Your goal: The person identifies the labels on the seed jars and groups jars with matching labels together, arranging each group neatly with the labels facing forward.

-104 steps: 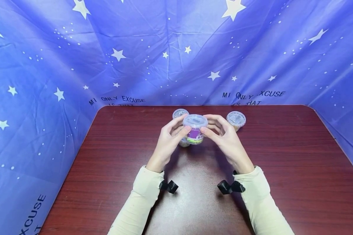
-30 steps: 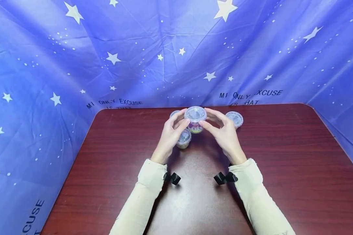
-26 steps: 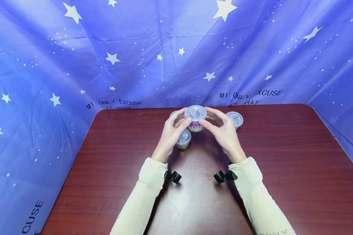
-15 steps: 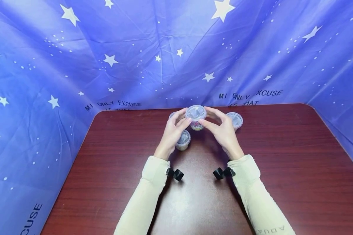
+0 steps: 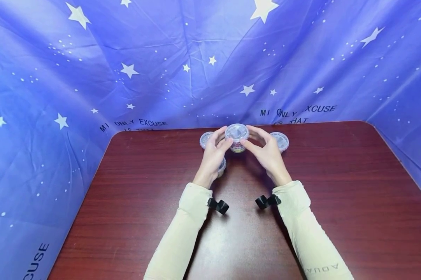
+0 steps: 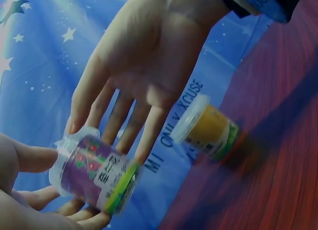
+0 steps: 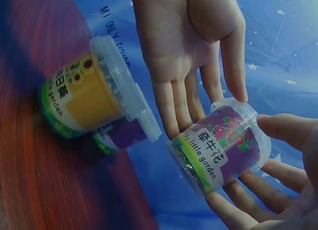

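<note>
Between both hands is a small clear plastic cup with a lid and a purple label, held upright off the table. My left hand grips its left side, thumb at the front near the lid rim and fingers behind. On the other side my right hand grips it the same way. The right wrist view shows red flowers and "my little garden" on the purple cup's label. Dark bits lie in its base.
A lidded cup stands behind my left hand, and another is partly hidden by it. A third cup stands right of my right hand. The right wrist view has a yellow-labelled cup before a purple one. A star-printed curtain borders the table.
Both hands have moved farther from me with the cup, lately drifting slightly right. The cup's label has turned a little. My left hand now covers more of the front cup, less of the back one.
</note>
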`<state>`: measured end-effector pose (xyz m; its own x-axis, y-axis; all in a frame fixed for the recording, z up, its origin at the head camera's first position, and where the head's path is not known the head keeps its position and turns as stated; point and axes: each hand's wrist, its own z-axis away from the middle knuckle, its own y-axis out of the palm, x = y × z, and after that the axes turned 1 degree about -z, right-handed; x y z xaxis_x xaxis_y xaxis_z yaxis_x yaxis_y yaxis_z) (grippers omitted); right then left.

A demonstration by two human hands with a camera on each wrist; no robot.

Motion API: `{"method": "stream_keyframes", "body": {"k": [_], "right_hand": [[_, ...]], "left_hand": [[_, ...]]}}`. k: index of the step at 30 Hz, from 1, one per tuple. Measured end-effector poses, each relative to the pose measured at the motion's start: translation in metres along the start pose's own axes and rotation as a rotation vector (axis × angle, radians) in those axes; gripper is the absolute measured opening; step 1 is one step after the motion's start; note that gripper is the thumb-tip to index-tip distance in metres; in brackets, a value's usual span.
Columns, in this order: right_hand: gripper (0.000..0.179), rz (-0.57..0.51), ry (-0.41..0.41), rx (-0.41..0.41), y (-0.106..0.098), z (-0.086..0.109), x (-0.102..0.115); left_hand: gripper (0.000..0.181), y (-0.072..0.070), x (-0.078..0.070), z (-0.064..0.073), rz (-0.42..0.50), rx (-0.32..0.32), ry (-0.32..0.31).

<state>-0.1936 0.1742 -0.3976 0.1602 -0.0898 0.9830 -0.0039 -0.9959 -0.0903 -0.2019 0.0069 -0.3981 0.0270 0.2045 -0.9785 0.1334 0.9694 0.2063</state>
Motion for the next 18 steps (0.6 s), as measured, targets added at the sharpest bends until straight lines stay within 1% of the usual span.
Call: {"method": "stream_keyframes", "body": {"k": [4, 9, 14, 18], "right_hand": [[0.05, -0.015, 0.02, -0.011, -0.001, -0.002, -0.004], [0.048, -0.012, 0.019, -0.036, -0.001, -0.004, -0.01], [0.047, -0.001, 0.028, -0.027, 0.0, -0.004, -0.015], [0.048, 0.007, 0.034, -0.02, 0.0, -0.005, -0.017]], "left_hand": [[0.052, 0.011, 0.003, 0.0, 0.044, -0.031, -0.017], [0.051, 0.023, 0.009, -0.001, 0.039, -0.082, -0.04], [0.051, 0.028, 0.014, -0.002, 0.036, -0.125, -0.048], [0.051, 0.032, 0.016, -0.002, 0.047, -0.139, -0.062]]}}
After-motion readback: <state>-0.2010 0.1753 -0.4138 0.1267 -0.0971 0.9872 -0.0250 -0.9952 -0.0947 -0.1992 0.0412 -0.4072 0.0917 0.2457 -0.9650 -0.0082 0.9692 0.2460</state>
